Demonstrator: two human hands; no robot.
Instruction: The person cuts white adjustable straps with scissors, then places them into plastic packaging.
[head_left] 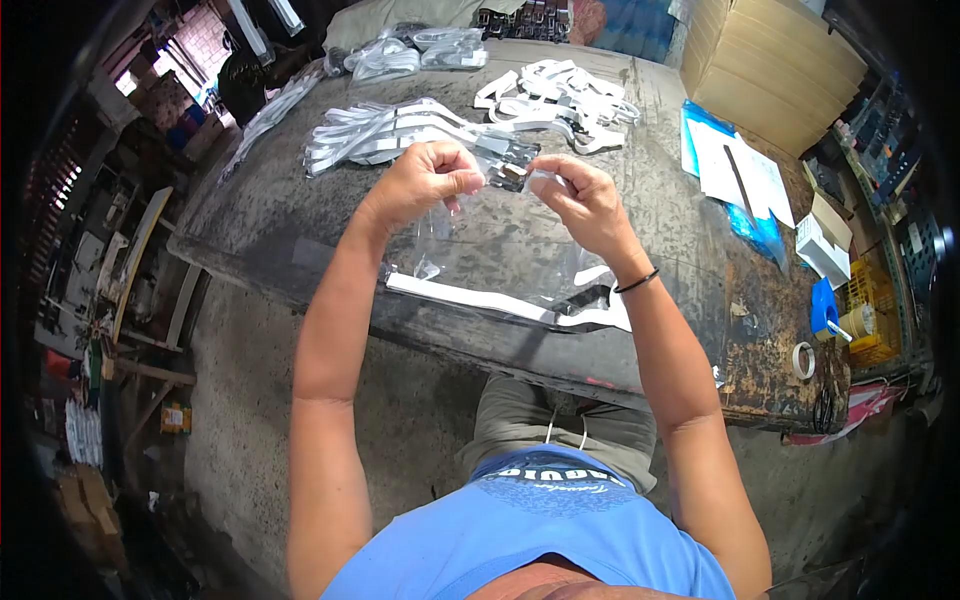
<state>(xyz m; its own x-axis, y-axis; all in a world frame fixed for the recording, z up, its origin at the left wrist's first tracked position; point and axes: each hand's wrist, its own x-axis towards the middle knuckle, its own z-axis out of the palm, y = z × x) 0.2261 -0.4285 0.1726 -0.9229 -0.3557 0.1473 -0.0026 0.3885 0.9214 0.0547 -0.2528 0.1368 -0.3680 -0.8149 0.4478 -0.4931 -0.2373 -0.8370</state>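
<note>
My left hand point(432, 182) and my right hand point(585, 200) are raised over the table, close together, thumbs pressed to fingers. Between them they pinch the upper edge of a clear plastic bag point(430, 245), whose thin film hangs below both hands. Under it, along the near table edge, lies a white belt point(470, 298) with a dark part near its right end; the film overlaps it in this view. Just beyond my left hand is a bundle of white belts point(380, 130), its dark and metal ends gathered behind my fingertips. A looser pile of white belts point(560, 95) lies farther back.
Bagged belts point(385, 58) sit at the back left of the dark worktable point(690, 330). To the right are papers point(740, 175) on blue plastic, a cardboard box point(770, 60), a small white box point(822, 250) and a tape roll point(803, 360).
</note>
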